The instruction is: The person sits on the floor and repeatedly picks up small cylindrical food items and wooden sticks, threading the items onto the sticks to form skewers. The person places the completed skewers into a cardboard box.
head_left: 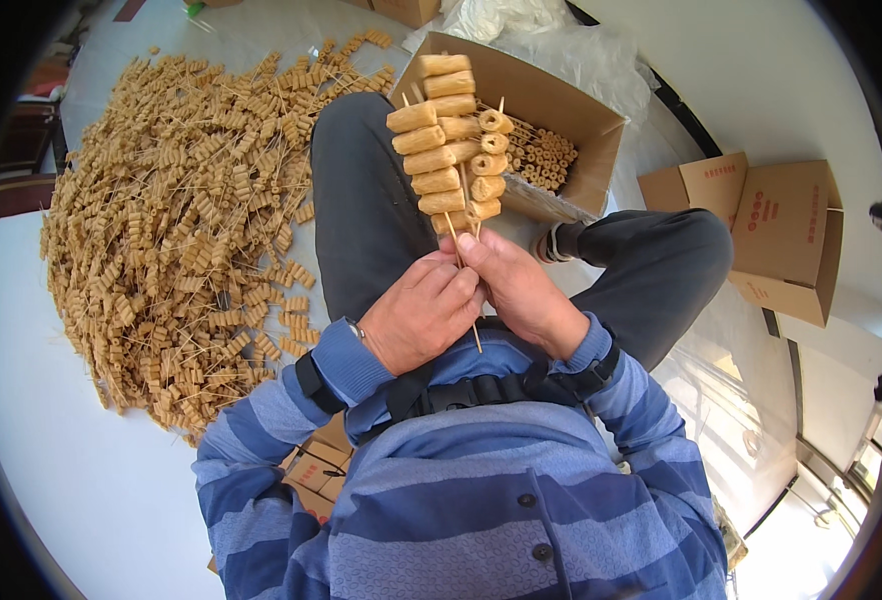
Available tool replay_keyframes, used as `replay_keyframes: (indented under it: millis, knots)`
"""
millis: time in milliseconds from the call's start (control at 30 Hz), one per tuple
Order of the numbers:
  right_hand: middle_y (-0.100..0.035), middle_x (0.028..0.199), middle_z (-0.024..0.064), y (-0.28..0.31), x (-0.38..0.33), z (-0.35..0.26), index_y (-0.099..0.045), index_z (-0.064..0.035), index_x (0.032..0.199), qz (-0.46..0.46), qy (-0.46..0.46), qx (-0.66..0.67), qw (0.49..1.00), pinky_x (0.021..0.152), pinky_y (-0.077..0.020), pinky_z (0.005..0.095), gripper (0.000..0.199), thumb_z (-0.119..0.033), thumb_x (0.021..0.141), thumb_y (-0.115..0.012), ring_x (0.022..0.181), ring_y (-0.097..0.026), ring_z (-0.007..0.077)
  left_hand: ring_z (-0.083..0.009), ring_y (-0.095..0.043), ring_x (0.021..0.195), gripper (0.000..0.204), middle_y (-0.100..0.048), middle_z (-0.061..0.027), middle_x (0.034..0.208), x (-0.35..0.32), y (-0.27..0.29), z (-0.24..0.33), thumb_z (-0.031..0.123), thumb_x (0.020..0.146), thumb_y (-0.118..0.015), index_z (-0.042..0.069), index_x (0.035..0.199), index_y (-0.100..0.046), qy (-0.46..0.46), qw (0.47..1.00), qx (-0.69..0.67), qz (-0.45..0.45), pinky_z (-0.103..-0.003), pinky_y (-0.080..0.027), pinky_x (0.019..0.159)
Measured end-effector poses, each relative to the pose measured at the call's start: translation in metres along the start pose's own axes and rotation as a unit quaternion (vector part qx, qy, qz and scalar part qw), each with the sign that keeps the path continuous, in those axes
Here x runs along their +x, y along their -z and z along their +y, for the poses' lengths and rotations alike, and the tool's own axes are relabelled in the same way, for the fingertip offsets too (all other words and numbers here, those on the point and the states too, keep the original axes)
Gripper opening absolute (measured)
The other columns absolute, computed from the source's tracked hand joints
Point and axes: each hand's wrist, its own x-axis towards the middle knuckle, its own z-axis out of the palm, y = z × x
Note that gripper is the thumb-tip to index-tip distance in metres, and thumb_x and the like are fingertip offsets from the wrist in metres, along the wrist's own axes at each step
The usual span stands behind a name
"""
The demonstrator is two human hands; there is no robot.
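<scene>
Both my hands meet in front of my waist around the thin sticks of several skewers, which point up and away from me. Each stick carries a row of short tan rolls, some with hollow ends showing. My left hand is closed around the stick ends, and one bare stick pokes out below it. My right hand pinches the sticks from the other side, thumb uppermost. Beyond the skewers stands an open cardboard box, with more skewers stacked inside, their ends facing me.
A large heap of loose skewers spreads over the pale surface to my left. Two open cardboard boxes sit at the right, past my bent knee. Clear plastic sheeting lies behind the box of skewers. More cartons show beside my left elbow.
</scene>
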Motion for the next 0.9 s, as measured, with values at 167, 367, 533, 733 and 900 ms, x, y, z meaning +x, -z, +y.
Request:
replay_keyframes:
  millis: [167,367,533,733,900]
  knots:
    - [-0.064,0.094,0.003,-0.003,0.001,-0.003,-0.058,-0.0002,0.108,0.037,0.041,-0.042,0.998,0.078,-0.0525,0.0254,0.03,-0.029,0.107,-0.05,0.085,-0.061,0.0093,-0.0296,-0.06,0.107,0.033,-0.059,-0.0135,0.113,0.005,0.006,0.003,0.01,0.081,-0.064,-0.003,0.111,-0.065,-0.002,1.0,-0.013,-0.011,-0.047,-0.049,0.1]
    - [-0.057,0.086,0.0003,0.0,0.007,0.0,-0.052,-0.0058,0.11,0.033,0.045,-0.007,0.998,0.076,-0.0511,0.0278,0.02,-0.026,0.107,-0.052,0.078,-0.056,0.009,-0.0302,-0.061,0.11,0.034,-0.061,-0.0139,0.114,0.005,0.018,0.01,0.003,0.084,-0.065,-0.001,0.118,-0.062,0.016,0.995,-0.099,-0.011,-0.041,-0.05,0.098]
    - [-0.051,0.079,0.0,0.0,0.0,-0.009,-0.048,-0.0075,0.108,0.055,0.052,0.048,0.996,0.073,-0.0539,0.0284,0.019,-0.026,0.108,-0.05,0.067,-0.051,0.009,-0.0218,-0.058,0.114,0.045,-0.054,-0.0158,0.131,-0.006,0.033,0.003,0.015,0.103,-0.057,-0.001,0.143,-0.042,0.425,0.733,-0.448,0.286,-0.034,-0.047,0.101]
    - [-0.052,0.073,0.0,-0.005,-0.008,-0.015,-0.05,-0.0068,0.108,-0.028,-0.028,-0.003,0.999,0.059,-0.0527,0.0259,0.024,-0.031,0.108,-0.049,0.05,-0.044,0.0078,-0.0263,-0.051,0.13,0.055,-0.05,-0.0151,0.142,0.001,0.022,-0.038,0.038,0.108,-0.047,0.003,0.149,-0.036,0.301,0.502,-0.728,0.357,-0.044,-0.04,0.112]
    - [-0.065,0.083,0.0072,-0.011,-0.011,-0.013,-0.054,-0.0032,0.11,0.027,-0.01,-0.044,0.999,0.057,-0.0535,0.0234,0.024,-0.027,0.107,-0.053,0.056,-0.059,0.011,-0.0253,-0.056,0.128,0.042,-0.055,-0.0117,0.14,0.018,0.018,-0.036,0.032,0.108,-0.049,0.005,0.139,-0.047,0.312,0.487,-0.735,0.354,-0.044,-0.045,0.11]
